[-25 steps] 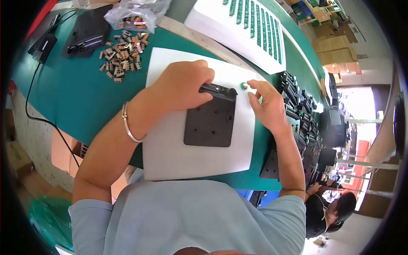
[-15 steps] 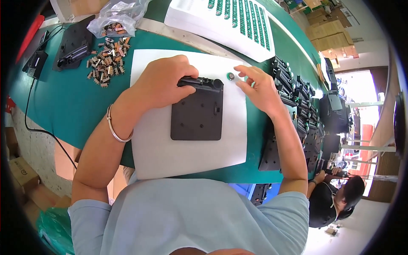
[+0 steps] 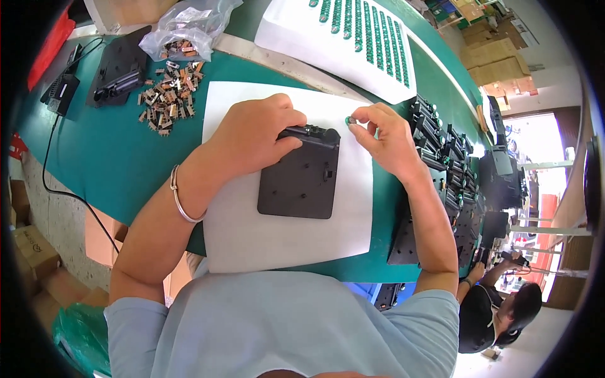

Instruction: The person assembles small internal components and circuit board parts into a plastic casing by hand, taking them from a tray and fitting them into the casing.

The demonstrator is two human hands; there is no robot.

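Note:
A flat black plastic panel (image 3: 297, 186) with a thick tubular hinge along its far edge rests on a white sheet (image 3: 287, 246). My left hand (image 3: 252, 135) is closed around the left part of that hinge, thumb on the near side; its fingers hide the hinge's left end. Just beyond the panel's far right corner, my right hand (image 3: 389, 140) pinches a small round green circuit board (image 3: 350, 120) between thumb and fingertips. The board is apart from the panel.
At the left lie a pile of small metal-and-black switches (image 3: 169, 99), a clear plastic bag (image 3: 189, 28) and another black panel (image 3: 120, 66). A white foam tray (image 3: 283, 28) of green boards stands at the back. Several black assemblies (image 3: 450, 157) crowd the right; a person (image 3: 491, 309) works beyond.
My right thumb and fingers have closed on the green board, which lay on the sheet before. The left hand keeps its hold on the panel. The whole view has shifted slightly.

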